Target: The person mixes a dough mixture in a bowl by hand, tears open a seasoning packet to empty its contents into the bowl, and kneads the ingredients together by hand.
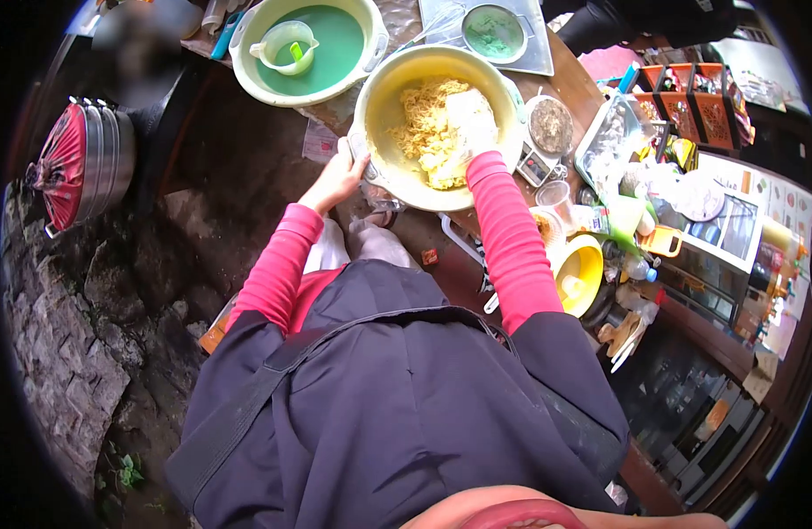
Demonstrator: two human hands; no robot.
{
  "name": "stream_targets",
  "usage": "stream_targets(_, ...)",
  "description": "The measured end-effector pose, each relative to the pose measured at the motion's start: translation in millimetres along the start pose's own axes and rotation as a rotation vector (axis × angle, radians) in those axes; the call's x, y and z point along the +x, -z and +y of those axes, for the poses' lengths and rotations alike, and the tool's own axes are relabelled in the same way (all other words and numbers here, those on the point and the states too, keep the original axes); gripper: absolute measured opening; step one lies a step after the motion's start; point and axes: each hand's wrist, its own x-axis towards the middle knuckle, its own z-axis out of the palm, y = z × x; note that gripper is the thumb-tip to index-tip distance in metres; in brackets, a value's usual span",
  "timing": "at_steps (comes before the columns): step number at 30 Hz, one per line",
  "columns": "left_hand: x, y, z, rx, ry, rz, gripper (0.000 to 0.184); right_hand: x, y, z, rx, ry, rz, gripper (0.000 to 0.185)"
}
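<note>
A large pale yellow basin (370, 115) holds a crumbly yellow mass (423, 123). My left hand (340, 179) grips the basin's left rim, at its handle. Inside the basin, my right hand (470, 128) is in a whitish covering, a glove or bag, and rests against the right side of the yellow mass; its fingers are hidden. Behind and to the left, a second basin (240, 66) holds green liquid (335, 53) and a floating clear cup (274, 55). A bowl with green residue (496, 35) and a whisk (430, 24) lie on a metal tray (533, 48).
Right of the basin are a scale (536, 166) with a brown round item (551, 123), a clear container (591, 150), plastic cups (556, 201) and a yellow bowl (591, 256). A steamer (111, 167) with red cloth stands far left, beside rough stone (62, 353).
</note>
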Motion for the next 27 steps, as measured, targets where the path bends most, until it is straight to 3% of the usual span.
stream_targets(1, 6, -12, -8, -0.062, -0.323, 0.164, 0.041, 7, -8, 4, -0.048, 0.031, -0.015, 0.041)
stream_targets(2, 9, -14, -19, -0.060, -0.313, 0.167, 0.041, 13, -16, 8, -0.085, 0.060, -0.028, 0.041)
stream_targets(4, -4, -7, 12, -0.235, 0.067, -0.013, 0.038, 14, -23, 4, -0.124, 0.144, -0.043, 0.041)
stream_targets(5, -2, -10, 8, -0.280, 0.024, 0.019, 0.030, 10, -22, -2, -0.123, 0.150, -0.058, 0.041)
stream_targets(8, -6, -6, 20, -0.320, 0.060, -0.015, 0.029, -20, -8, -40, 0.106, 0.115, -0.138, 0.040)
stream_targets(10, -2, -11, 10, -0.356, 0.052, -0.002, 0.028, -33, -5, -51, -0.389, 0.275, -0.143, 0.041)
stream_targets(13, 0, -12, -4, -0.379, 0.047, -0.005, 0.026, -39, 13, -57, -0.257, 0.198, -0.337, 0.040)
stream_targets(15, 6, -9, -11, -0.252, -0.056, 0.008, 0.029, -29, 40, -54, 0.026, 0.150, -0.472, 0.039)
stream_targets(19, 4, -1, -2, -0.314, 0.038, -0.054, 0.038, 5, 83, -48, 0.461, -0.043, -0.690, 0.037)
stream_targets(23, 3, 2, 1, -0.309, -0.003, -0.076, 0.039, 50, 54, -50, 0.402, -0.139, -0.662, 0.036)
stream_targets(27, 7, 0, -7, -0.315, -0.030, -0.083, 0.039, 67, -28, -47, 0.317, -0.242, -0.586, 0.034)
